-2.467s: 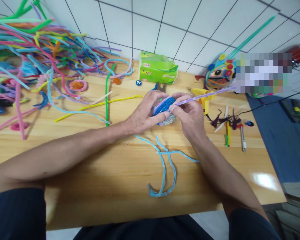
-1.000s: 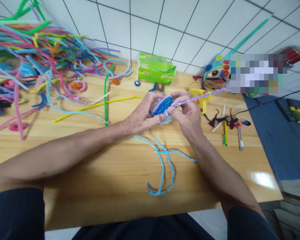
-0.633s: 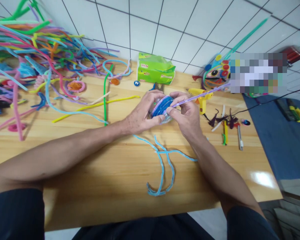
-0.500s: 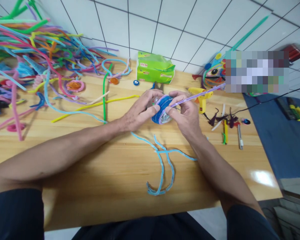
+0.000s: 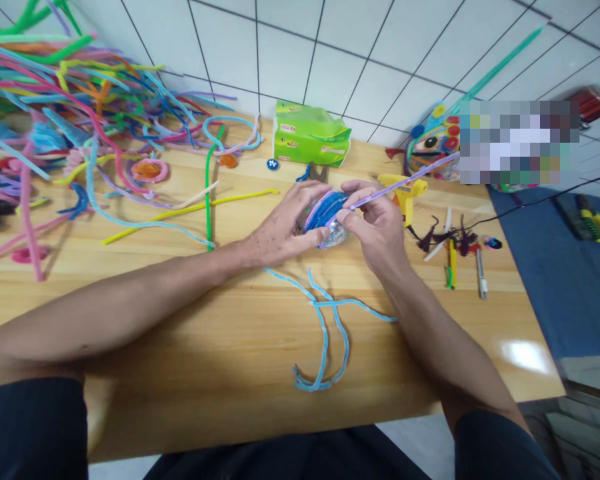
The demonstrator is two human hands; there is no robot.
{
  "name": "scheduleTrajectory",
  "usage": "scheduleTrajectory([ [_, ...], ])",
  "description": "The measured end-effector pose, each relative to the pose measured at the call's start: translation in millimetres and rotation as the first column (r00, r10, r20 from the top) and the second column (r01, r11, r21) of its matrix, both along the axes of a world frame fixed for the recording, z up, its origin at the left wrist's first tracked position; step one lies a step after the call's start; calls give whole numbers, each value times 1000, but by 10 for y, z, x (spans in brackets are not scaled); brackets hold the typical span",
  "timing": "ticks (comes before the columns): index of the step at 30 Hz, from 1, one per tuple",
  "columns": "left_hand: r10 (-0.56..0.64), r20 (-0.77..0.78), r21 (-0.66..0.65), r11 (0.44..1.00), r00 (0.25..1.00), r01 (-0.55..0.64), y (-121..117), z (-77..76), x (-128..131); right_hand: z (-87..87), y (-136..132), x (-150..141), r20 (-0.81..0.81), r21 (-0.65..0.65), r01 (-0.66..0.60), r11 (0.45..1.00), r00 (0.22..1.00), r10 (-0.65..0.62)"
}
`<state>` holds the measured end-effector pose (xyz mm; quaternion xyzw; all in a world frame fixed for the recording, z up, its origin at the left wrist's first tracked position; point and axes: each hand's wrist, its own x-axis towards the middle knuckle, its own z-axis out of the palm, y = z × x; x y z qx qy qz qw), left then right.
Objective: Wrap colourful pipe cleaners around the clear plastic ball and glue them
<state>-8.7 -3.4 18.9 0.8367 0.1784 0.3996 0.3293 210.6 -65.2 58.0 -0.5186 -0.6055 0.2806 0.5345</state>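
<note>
Above the wooden table my left hand [image 5: 293, 220] grips a clear, rounded plastic piece wrapped with blue pipe cleaners [image 5: 330, 210]; its exact kind I cannot make out. A purple pipe cleaner [image 5: 405, 181] runs along the wrapping and sticks out up to the right. My right hand [image 5: 377, 223] pinches this purple strand between thumb and fingers, close against the wrapped piece. Light blue pipe cleaners [image 5: 347, 340] lie curved on the table below both hands. Just behind the hands are pliers [image 5: 319, 173], partly hidden.
A heap of coloured pipe cleaners [image 5: 100, 100] fills the back left. Behind stands a green tissue pack [image 5: 310, 137]. To the right are a yellow glue gun [image 5: 405, 193] with a cord, dark tassels [image 5: 464, 241], a cutter knife [image 5: 481, 273] and a decorated colourful object [image 5: 433, 143].
The wrapped piece has turned in my hands, showing more of its blue side. My left thumb has slid lower along it, and my right hand has shifted slightly right with the purple strand.
</note>
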Motion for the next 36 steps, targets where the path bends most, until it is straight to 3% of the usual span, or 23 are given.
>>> scheduleTrajectory([
  [7,-18,29,53,998,999,17,25,-28,0,-5,12,7,-1,32,-13,999,1000,13],
  [15,-5,58,-43,999,998,8,-14,-20,27,-12,0,-7,15,43,-21,999,1000,21],
  [20,-6,66,-95,995,998,13,-28,-21,31,31,-7,41,1,-24,-38,999,999,38],
  [36,-10,103,-75,997,995,17,-31,-51,31,-23,14,72,8,-11,-36,999,999,36],
])
